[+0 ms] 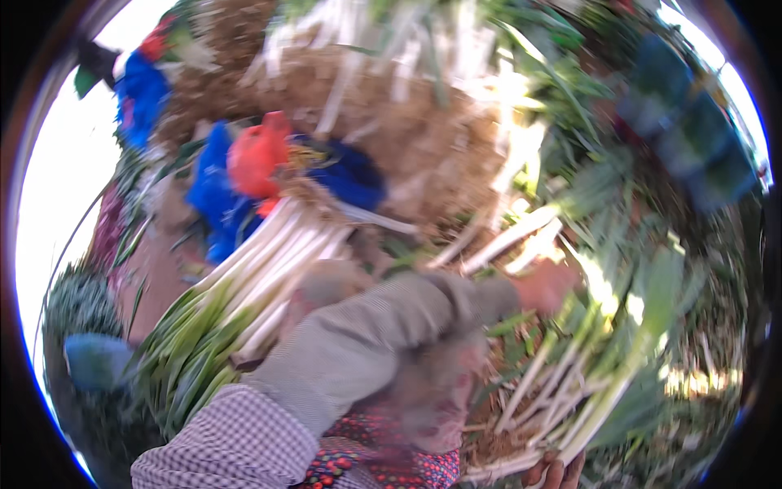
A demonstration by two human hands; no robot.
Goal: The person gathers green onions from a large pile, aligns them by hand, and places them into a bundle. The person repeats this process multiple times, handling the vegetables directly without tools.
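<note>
My left arm, in a grey sleeve over a checked cuff, reaches across to the right. My left hand (547, 287) is blurred among loose long green onions (516, 238); whether it grips any is not clear. At the bottom edge, the fingers of my right hand (555, 472) are curled around the lower end of a long green onion stalk (602, 406). More stalks (544, 379) lie beside it on the soil, their green leaves spreading right. Left of my arm rests a neat bundle of long green onions (269, 257), white ends towards the top.
Beyond the bundle are a red plastic-looking item (259, 156) and blue material (214, 189). A row of green onions (366, 36) lies on bare soil (421, 140) at the top. Blurred blue-green objects (690, 134) stand at the right. Dotted cloth (348, 458) covers my lap.
</note>
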